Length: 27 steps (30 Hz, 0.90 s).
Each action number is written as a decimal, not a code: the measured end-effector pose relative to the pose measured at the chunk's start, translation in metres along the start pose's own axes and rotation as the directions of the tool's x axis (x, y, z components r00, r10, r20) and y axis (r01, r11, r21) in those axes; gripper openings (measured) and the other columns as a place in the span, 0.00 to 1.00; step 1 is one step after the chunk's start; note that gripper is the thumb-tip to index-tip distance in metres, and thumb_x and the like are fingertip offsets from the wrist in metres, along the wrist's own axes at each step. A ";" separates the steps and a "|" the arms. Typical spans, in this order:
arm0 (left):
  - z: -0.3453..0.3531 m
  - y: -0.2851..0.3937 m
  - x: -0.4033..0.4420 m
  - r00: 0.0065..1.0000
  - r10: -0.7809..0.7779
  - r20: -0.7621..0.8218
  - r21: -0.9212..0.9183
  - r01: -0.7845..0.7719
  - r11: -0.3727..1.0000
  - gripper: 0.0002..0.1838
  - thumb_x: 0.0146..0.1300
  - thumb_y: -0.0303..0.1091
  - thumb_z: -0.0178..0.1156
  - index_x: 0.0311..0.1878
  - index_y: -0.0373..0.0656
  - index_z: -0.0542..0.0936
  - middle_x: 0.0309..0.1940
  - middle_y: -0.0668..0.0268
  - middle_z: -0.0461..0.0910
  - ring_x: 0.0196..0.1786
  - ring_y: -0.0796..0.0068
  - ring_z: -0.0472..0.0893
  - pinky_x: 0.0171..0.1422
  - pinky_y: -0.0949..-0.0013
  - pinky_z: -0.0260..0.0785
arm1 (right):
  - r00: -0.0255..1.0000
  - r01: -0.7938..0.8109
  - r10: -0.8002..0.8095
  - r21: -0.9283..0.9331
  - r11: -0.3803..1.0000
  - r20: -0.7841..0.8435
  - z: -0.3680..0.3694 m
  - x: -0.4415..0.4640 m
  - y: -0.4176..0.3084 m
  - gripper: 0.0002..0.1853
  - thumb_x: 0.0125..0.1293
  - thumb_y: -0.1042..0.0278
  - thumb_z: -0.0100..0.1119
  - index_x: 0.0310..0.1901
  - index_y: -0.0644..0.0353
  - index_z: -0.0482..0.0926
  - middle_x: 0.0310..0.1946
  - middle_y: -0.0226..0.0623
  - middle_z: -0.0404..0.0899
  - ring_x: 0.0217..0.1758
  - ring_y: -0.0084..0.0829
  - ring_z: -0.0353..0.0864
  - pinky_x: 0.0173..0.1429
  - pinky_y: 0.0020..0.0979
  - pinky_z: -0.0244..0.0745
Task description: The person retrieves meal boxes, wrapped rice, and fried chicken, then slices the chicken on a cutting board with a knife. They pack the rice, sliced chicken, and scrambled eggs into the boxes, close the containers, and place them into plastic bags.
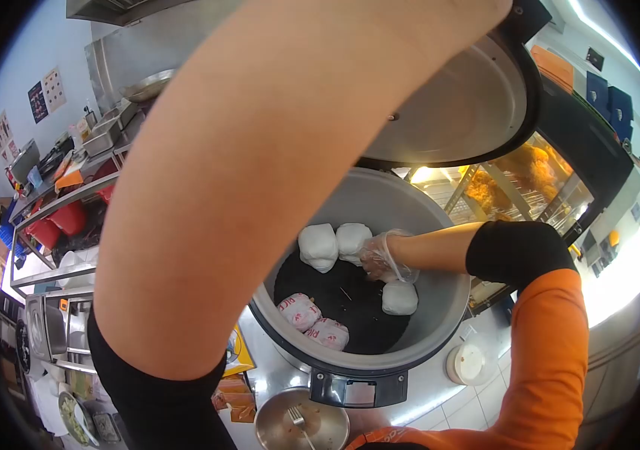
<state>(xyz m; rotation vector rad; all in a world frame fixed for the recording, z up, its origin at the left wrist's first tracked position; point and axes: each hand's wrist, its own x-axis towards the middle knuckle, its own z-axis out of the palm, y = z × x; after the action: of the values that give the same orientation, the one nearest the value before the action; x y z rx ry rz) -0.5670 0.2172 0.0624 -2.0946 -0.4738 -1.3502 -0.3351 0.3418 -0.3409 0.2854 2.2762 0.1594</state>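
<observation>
My right hand [380,257], in a clear plastic glove, reaches into a big round grey pot [440,341]. Its fingers are curled together beside a white wrapped bundle [353,241]; what they hold, if anything, is hidden. Left of that bundle sits another white one [318,247], and a third [399,298] lies just below my hand. Two bundles in white paper with red print [299,311] rest on the pot's dark bottom. My left forearm crosses the view up towards the raised lid [455,112], and its hand is beyond the top edge.
A lit glass cabinet with fried food [530,176] stands behind the pot at right. Below the pot is a metal bowl [301,424] with a fork. A white tub [466,364] stands at lower right. Metal shelving [65,277] and red buckets [68,219] are at left.
</observation>
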 end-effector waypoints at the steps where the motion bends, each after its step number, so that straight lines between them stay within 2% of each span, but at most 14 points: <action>1: -0.001 0.001 -0.001 1.000 -0.005 -0.001 0.003 0.005 1.000 0.16 0.74 0.38 0.47 0.45 0.40 0.82 0.38 0.54 0.84 0.45 0.56 0.82 0.52 0.58 0.74 | 1.000 -0.010 0.010 0.005 1.000 0.028 -0.004 0.001 -0.001 0.12 0.53 0.64 0.63 0.40 0.52 0.76 0.39 0.31 0.74 0.43 0.30 0.75 0.56 0.41 0.67; 5: -0.004 0.004 -0.004 1.000 -0.025 -0.001 0.009 0.025 1.000 0.16 0.74 0.38 0.47 0.46 0.40 0.82 0.39 0.55 0.84 0.46 0.56 0.82 0.53 0.58 0.74 | 0.996 -0.047 0.047 -0.001 0.999 0.076 -0.012 0.006 -0.007 0.11 0.55 0.65 0.62 0.41 0.53 0.76 0.41 0.30 0.76 0.46 0.31 0.77 0.55 0.39 0.71; 6: -0.005 0.004 -0.005 1.000 -0.029 0.001 0.009 0.029 1.000 0.16 0.74 0.38 0.47 0.46 0.40 0.82 0.40 0.55 0.84 0.46 0.56 0.82 0.53 0.58 0.74 | 0.998 -0.027 0.032 -0.116 0.993 0.048 -0.010 0.005 -0.007 0.11 0.56 0.65 0.61 0.41 0.53 0.76 0.41 0.30 0.76 0.47 0.32 0.77 0.55 0.39 0.72; 7: -0.005 0.004 -0.006 0.999 -0.032 0.002 0.009 0.032 0.999 0.16 0.74 0.38 0.47 0.46 0.41 0.82 0.40 0.55 0.84 0.46 0.56 0.82 0.53 0.58 0.74 | 0.997 -0.018 0.021 -0.041 0.999 0.074 -0.011 0.005 -0.011 0.11 0.57 0.65 0.61 0.41 0.53 0.76 0.42 0.30 0.76 0.48 0.32 0.78 0.55 0.38 0.73; 11: -0.007 0.004 -0.008 0.999 -0.044 0.012 0.006 0.044 0.999 0.15 0.74 0.38 0.47 0.47 0.41 0.82 0.41 0.56 0.84 0.47 0.57 0.82 0.54 0.59 0.74 | 0.982 -0.028 0.052 -0.127 0.992 0.184 -0.009 0.005 -0.014 0.10 0.59 0.65 0.60 0.42 0.53 0.75 0.44 0.29 0.78 0.52 0.33 0.79 0.55 0.37 0.76; 12: -0.008 0.005 -0.008 0.999 -0.050 0.010 0.006 0.050 0.999 0.15 0.74 0.38 0.47 0.47 0.41 0.82 0.41 0.56 0.84 0.47 0.57 0.82 0.54 0.59 0.74 | 0.974 -0.019 0.054 -0.160 0.987 0.218 -0.010 0.006 -0.011 0.10 0.60 0.65 0.60 0.42 0.54 0.75 0.44 0.29 0.78 0.53 0.33 0.80 0.55 0.36 0.77; 15: -0.009 0.006 -0.009 0.998 -0.059 0.013 0.009 0.059 0.998 0.15 0.74 0.38 0.47 0.48 0.42 0.82 0.42 0.56 0.84 0.47 0.57 0.82 0.54 0.59 0.74 | 0.876 -0.030 0.034 -0.016 0.999 0.482 0.027 0.052 0.026 0.12 0.60 0.64 0.59 0.46 0.51 0.75 0.45 0.26 0.78 0.53 0.34 0.80 0.55 0.39 0.75; 17: -0.008 0.006 -0.009 0.997 -0.072 0.019 0.004 0.072 0.997 0.15 0.74 0.38 0.47 0.49 0.42 0.82 0.43 0.56 0.84 0.47 0.57 0.82 0.55 0.59 0.74 | 0.934 -0.076 0.074 -0.008 0.997 0.351 0.019 0.036 0.016 0.14 0.60 0.64 0.58 0.48 0.49 0.74 0.44 0.25 0.78 0.52 0.35 0.80 0.54 0.42 0.74; 19: -0.007 0.009 -0.007 0.996 -0.084 0.026 -0.008 0.084 0.996 0.15 0.74 0.37 0.47 0.49 0.42 0.82 0.43 0.57 0.84 0.48 0.57 0.82 0.55 0.60 0.74 | 0.976 -0.186 0.178 -0.053 0.981 -0.127 -0.023 -0.026 -0.022 0.15 0.60 0.64 0.57 0.50 0.45 0.74 0.42 0.24 0.79 0.50 0.36 0.81 0.50 0.46 0.73; 21: -0.006 0.012 -0.004 0.995 -0.096 0.027 0.000 0.096 0.995 0.15 0.74 0.37 0.47 0.49 0.42 0.82 0.44 0.57 0.84 0.48 0.57 0.82 0.55 0.60 0.74 | 0.994 0.055 -0.074 -0.231 0.971 -0.075 0.022 -0.003 0.003 0.16 0.59 0.62 0.59 0.50 0.43 0.74 0.36 0.24 0.79 0.43 0.36 0.83 0.46 0.49 0.71; 23: -0.007 0.015 -0.001 0.992 -0.118 0.043 0.010 0.118 0.993 0.15 0.74 0.37 0.47 0.50 0.43 0.82 0.44 0.57 0.84 0.48 0.58 0.82 0.56 0.60 0.74 | 0.998 0.058 -0.057 -0.204 0.977 0.007 0.013 -0.011 0.007 0.17 0.57 0.60 0.60 0.49 0.41 0.74 0.32 0.24 0.78 0.37 0.35 0.83 0.42 0.48 0.71; 25: -0.008 0.016 0.000 0.987 -0.144 0.071 0.015 0.143 0.990 0.15 0.74 0.37 0.47 0.50 0.43 0.82 0.45 0.57 0.84 0.49 0.58 0.82 0.56 0.60 0.74 | 0.988 -0.149 0.146 0.103 0.983 0.042 -0.061 -0.051 -0.015 0.17 0.56 0.58 0.62 0.48 0.42 0.75 0.31 0.25 0.79 0.32 0.35 0.82 0.38 0.44 0.72; 26: -0.011 0.017 0.001 0.984 -0.149 0.097 0.009 0.149 0.989 0.15 0.74 0.38 0.48 0.51 0.44 0.82 0.46 0.57 0.84 0.49 0.59 0.82 0.56 0.60 0.74 | 0.976 -0.213 0.217 0.299 0.930 0.021 -0.083 -0.066 -0.020 0.17 0.55 0.57 0.63 0.47 0.44 0.75 0.31 0.26 0.79 0.30 0.36 0.81 0.36 0.42 0.72; 27: -0.013 0.017 0.001 0.980 -0.155 0.122 0.002 0.156 0.988 0.16 0.74 0.39 0.48 0.53 0.45 0.82 0.47 0.57 0.84 0.50 0.60 0.83 0.57 0.60 0.74 | 0.960 -0.179 0.268 0.561 0.808 -0.079 -0.086 -0.075 -0.017 0.17 0.55 0.57 0.64 0.46 0.47 0.75 0.31 0.27 0.80 0.29 0.37 0.80 0.34 0.38 0.73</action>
<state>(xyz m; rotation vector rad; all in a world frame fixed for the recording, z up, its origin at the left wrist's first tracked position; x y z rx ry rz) -0.5654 0.1954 0.0627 -2.1931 -0.6974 -1.3152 -0.3539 0.3041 -0.2336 0.8750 2.3963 -0.3802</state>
